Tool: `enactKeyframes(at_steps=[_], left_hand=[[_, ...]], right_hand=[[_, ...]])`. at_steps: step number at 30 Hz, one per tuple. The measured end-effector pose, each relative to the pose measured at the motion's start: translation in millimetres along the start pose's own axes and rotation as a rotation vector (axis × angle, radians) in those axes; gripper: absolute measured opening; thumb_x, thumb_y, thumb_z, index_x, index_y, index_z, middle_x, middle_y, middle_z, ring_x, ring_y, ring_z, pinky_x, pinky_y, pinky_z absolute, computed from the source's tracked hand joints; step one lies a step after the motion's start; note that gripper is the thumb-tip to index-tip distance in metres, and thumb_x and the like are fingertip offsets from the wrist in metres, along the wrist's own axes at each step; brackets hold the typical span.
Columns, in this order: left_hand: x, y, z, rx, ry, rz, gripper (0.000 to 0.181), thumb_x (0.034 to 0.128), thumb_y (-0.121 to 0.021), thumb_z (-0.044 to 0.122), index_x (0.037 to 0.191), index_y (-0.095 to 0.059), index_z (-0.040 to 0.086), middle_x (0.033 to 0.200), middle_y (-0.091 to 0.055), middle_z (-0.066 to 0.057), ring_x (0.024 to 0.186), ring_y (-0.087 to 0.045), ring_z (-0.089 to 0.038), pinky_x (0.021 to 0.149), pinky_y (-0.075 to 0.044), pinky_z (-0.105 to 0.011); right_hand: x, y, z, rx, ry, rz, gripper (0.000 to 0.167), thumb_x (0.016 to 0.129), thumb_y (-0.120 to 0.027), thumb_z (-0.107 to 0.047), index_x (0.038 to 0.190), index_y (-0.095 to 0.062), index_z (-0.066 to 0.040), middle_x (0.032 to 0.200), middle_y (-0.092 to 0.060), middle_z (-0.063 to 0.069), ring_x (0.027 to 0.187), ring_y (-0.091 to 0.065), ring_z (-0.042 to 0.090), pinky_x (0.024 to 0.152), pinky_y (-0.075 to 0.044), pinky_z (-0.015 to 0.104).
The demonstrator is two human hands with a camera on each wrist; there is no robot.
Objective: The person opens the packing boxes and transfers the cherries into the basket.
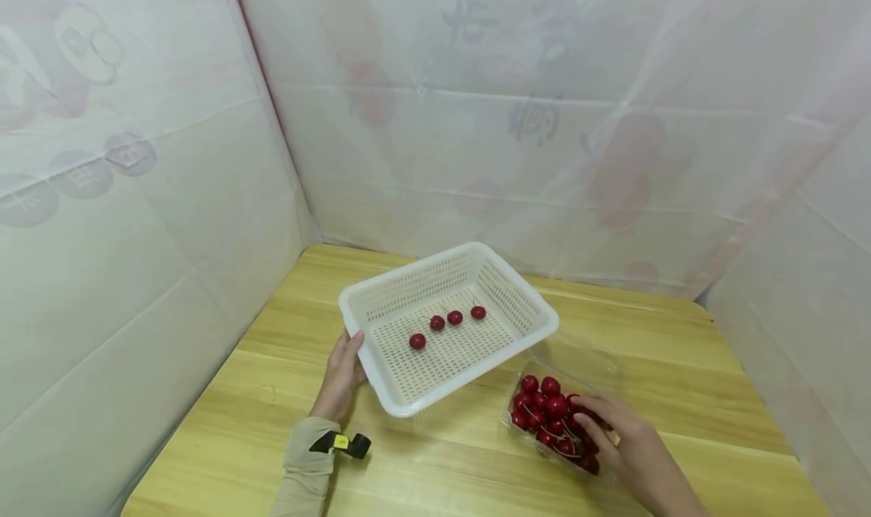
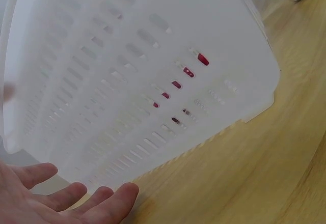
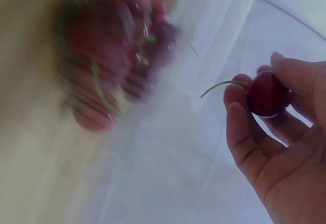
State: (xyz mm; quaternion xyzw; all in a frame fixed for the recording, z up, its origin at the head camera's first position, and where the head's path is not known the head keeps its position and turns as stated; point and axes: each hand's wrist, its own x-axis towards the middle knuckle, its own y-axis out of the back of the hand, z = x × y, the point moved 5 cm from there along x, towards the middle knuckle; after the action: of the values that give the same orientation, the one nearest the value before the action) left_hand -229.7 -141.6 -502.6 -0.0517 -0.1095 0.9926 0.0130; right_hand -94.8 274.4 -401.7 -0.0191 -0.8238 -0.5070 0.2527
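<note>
A white slotted plastic basket is in the middle of the head view, with a few cherries on its floor. My left hand holds its left side, thumb at the rim. In the left wrist view, the other fingers are against the outside of the basket wall. At the right, my right hand is over a clear plastic box full of cherries. The right wrist view shows that hand pinching one dark red cherry with a green stem.
Both containers are on a wood-grain table, the box close to the basket's right front corner. Its transparent lid lies folded back behind it. Pale printed sheets hang around the table's back and sides.
</note>
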Motion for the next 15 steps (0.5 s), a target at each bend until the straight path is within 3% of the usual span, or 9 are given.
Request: enactKeyframes(at_steps=[3, 8, 15], left_hand=[[-0.8, 0.4, 0.4, -0.006, 0.002, 0.002, 0.063, 0.1086, -0.044, 0.052, 0.161, -0.032, 0.02, 0.154, -0.047, -0.025, 0.138, -0.054, -0.041, 0.1, -0.059, -0.053], [-0.3, 1.2, 0.3, 0.001, 0.016, 0.01, 0.064, 0.1084, -0.044, 0.053, 0.161, -0.032, 0.019, 0.154, -0.048, -0.025, 0.137, -0.055, -0.04, 0.1, -0.06, -0.052], [-0.1, 0.7, 0.7, 0.017, 0.026, 0.019, 0.064, 0.1089, -0.043, 0.052, 0.162, -0.03, 0.019, 0.154, -0.047, -0.025, 0.138, -0.053, -0.04, 0.101, -0.059, -0.051]], right_hand=[[11.0, 13, 5, 0.014, 0.032, 0.018, 0.034, 0.086, -0.08, 0.002, 0.115, -0.074, -0.015, 0.112, -0.071, -0.005, 0.091, -0.065, -0.002, 0.072, -0.055, 0.009], [38.5, 30, 8, 0.052, 0.11, 0.046, 0.033, 0.091, -0.074, 0.004, 0.122, -0.071, -0.005, 0.119, -0.068, 0.004, 0.094, -0.065, 0.006, 0.078, -0.048, 0.001], [86.3, 32, 7, 0.035, 0.155, -0.028, 0.037, 0.096, -0.065, 0.007, 0.132, -0.065, 0.001, 0.123, -0.064, 0.009, 0.098, -0.06, 0.006, 0.075, -0.053, 0.013]])
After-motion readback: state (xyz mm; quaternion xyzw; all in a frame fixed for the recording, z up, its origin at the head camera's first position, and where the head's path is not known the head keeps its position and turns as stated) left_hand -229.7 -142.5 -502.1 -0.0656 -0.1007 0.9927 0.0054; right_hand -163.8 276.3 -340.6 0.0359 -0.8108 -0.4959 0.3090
